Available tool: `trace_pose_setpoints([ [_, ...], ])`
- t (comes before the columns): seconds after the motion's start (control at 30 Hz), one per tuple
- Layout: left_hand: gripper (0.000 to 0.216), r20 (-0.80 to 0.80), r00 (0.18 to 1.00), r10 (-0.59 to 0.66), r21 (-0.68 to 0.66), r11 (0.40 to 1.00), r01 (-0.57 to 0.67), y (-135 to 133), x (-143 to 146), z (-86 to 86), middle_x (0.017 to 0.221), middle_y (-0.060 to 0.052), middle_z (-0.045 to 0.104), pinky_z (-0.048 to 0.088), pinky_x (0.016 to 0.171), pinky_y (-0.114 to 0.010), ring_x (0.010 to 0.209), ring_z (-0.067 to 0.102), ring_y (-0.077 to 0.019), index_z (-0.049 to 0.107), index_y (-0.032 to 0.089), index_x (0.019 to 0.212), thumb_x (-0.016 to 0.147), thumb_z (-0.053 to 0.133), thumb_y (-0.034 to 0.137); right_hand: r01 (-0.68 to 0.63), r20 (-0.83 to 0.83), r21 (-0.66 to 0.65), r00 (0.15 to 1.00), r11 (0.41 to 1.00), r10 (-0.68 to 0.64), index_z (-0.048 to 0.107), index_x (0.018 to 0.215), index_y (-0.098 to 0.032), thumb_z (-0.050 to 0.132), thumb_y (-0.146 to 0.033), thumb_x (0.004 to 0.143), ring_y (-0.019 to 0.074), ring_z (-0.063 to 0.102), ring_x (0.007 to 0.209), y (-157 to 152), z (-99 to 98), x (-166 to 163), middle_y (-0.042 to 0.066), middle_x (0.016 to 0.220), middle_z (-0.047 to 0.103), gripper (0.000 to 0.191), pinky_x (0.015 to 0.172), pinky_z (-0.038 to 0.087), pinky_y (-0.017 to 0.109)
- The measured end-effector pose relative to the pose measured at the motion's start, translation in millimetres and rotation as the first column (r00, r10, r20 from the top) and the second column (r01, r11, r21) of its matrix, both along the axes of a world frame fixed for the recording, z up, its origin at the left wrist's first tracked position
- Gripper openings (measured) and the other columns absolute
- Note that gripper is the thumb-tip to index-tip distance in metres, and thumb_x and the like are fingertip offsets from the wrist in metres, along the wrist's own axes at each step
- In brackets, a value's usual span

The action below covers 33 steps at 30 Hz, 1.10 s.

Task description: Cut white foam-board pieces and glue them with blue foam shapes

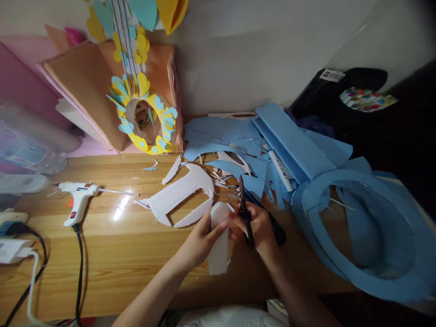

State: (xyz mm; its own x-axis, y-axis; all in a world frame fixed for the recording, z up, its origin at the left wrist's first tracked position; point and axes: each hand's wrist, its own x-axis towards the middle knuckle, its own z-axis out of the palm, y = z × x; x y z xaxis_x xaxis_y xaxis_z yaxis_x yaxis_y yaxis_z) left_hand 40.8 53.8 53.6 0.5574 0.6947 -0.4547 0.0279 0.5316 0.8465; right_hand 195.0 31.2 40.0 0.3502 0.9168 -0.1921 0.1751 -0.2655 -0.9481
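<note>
Wooden desk (136,254): left grip (200,238) clasps white paper piece (220,256); right grip (261,227) clasps black scissors (244,210).

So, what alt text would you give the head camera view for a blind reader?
The left hand holds a white paper piece while the right hand holds black scissors beside it, over a wooden table. Blue paper scraps lie behind; a glue gun lies left.

The white rounded-top strip of paper (219,247) lies lengthwise, its rounded end pointing away from the person. The left hand (200,238) pinches it just right of the white arch-shaped paper offcut (180,195). The black-handled scissors (244,206), blades pointing away, sit in the right hand (260,225), farther right of that offcut, beside the strip's top.
</note>
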Motion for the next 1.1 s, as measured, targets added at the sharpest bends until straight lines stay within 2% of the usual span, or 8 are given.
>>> trace_pose_setpoints([
  [0.1, 0.037, 0.058, 0.998, 0.033, -0.073, 0.997, -0.029, 1.5, 0.1, 4.6, 0.074, -0.001, 0.066, 0.046, 0.066, -0.026, 0.070, 0.061, -0.0171, 0.055, 0.018, 0.102, 0.080, 0.061, 0.047, -0.052, -0.060, 0.011, 0.997, 0.999, 0.053, 0.055, 0.061, -0.019, 0.071, -0.049, 0.064, 0.0115, 0.045, 0.045, -2.4, -2.8, 7.3, -0.004, 0.050, 0.050, 0.034, 0.047, 0.036, 0.025],
  [0.27, 0.030, 0.150, 0.985, 0.085, -0.138, 0.988, -0.064, 2.3, -0.5, 9.5, 0.065, 0.001, 0.061, 0.044, 0.059, -0.023, 0.056, 0.054, -0.0108, 0.056, 0.017, 0.078, 0.084, 0.057, 0.046, -0.140, -0.210, 0.030, 0.967, 0.990, 0.144, 0.056, 0.071, -0.018, 0.067, -0.049, 0.072, 0.0104, 0.042, 0.043, -7.9, -11.2, 12.9, -0.005, 0.049, 0.048, 0.033, 0.044, 0.031, 0.024],
  [0.43, 0.031, 0.258, 0.955, 0.148, -0.276, 0.958, -0.074, -1.3, -0.8, 4.8, 0.055, 0.005, 0.053, 0.038, 0.044, -0.020, 0.043, 0.044, -0.0075, 0.053, 0.018, 0.078, 0.084, 0.055, 0.049, -0.156, -0.362, 0.071, 0.916, 0.985, 0.171, 0.056, 0.072, -0.017, 0.069, -0.046, 0.073, 0.0091, 0.041, 0.043, -13.7, -14.8, 9.2, -0.006, 0.050, 0.046, 0.032, 0.043, 0.030, 0.022],
  [0.63, 0.046, 0.216, 0.970, 0.111, -0.262, 0.964, -0.052, -4.2, -1.3, 2.1, 0.040, 0.005, 0.049, 0.031, 0.032, -0.018, 0.030, 0.039, -0.0076, 0.053, 0.017, 0.071, 0.084, 0.047, 0.060, -0.208, -0.459, 0.101, 0.858, 0.973, 0.231, 0.055, 0.070, -0.019, 0.069, -0.040, 0.074, 0.0082, 0.039, 0.045, -20.8, -20.4, 8.2, -0.006, 0.052, 0.045, 0.027, 0.043, 0.029, 0.022],
  [0.77, 0.046, 0.189, 0.975, 0.120, -0.259, 0.963, -0.069, -3.4, -0.9, 3.1, 0.041, 0.003, 0.053, 0.034, 0.034, -0.019, 0.032, 0.043, -0.0092, 0.056, 0.016, 0.072, 0.086, 0.044, 0.059, -0.227, -0.443, 0.089, 0.863, 0.970, 0.242, 0.054, 0.067, -0.019, 0.070, -0.045, 0.072, 0.0092, 0.040, 0.044, -20.3, -16.8, 6.6, -0.005, 0.050, 0.045, 0.032, 0.043, 0.030, 0.024],
  [0.9, 0.046, 0.156, 0.964, 0.216, -0.171, 0.967, -0.190, 0.7, 0.6, 1.6, 0.055, -0.002, 0.062, 0.043, 0.053, -0.020, 0.051, 0.055, -0.0108, 0.062, 0.014, 0.068, 0.087, 0.048, 0.054, -0.227, -0.441, 0.052, 0.869, 0.972, 0.227, 0.058, 0.070, -0.018, 0.070, -0.049, 0.071, 0.0111, 0.045, 0.046, -19.0, -10.2, 3.6, -0.002, 0.053, 0.051, 0.033, 0.045, 0.033, 0.025],
  [0.97, 0.044, 0.175, 0.936, 0.304, -0.175, 0.946, -0.274, 3.0, 1.6, -0.9, 0.064, -0.002, 0.062, 0.044, 0.062, -0.020, 0.060, 0.056, -0.0106, 0.063, 0.014, 0.069, 0.085, 0.052, 0.053, -0.225, -0.454, 0.024, 0.866, 0.974, 0.211, 0.059, 0.071, -0.018, 0.073, -0.050, 0.068, 0.0118, 0.049, 0.048, -19.1, -9.2, 1.6, -0.001, 0.058, 0.056, 0.035, 0.046, 0.036, 0.025],
  [1.1, 0.039, 0.182, 0.861, 0.474, -0.253, 0.869, -0.425, 4.8, 2.9, -8.3, 0.075, 0.000, 0.061, 0.044, 0.067, -0.019, 0.068, 0.055, -0.0103, 0.065, 0.017, 0.078, 0.080, 0.059, 0.055, -0.246, -0.485, -0.003, 0.848, 0.969, 0.214, 0.065, 0.075, -0.018, 0.080, -0.047, 0.058, 0.0116, 0.053, 0.052, -20.7, -10.4, -5.6, 0.001, 0.067, 0.063, 0.036, 0.049, 0.041, 0.025],
])
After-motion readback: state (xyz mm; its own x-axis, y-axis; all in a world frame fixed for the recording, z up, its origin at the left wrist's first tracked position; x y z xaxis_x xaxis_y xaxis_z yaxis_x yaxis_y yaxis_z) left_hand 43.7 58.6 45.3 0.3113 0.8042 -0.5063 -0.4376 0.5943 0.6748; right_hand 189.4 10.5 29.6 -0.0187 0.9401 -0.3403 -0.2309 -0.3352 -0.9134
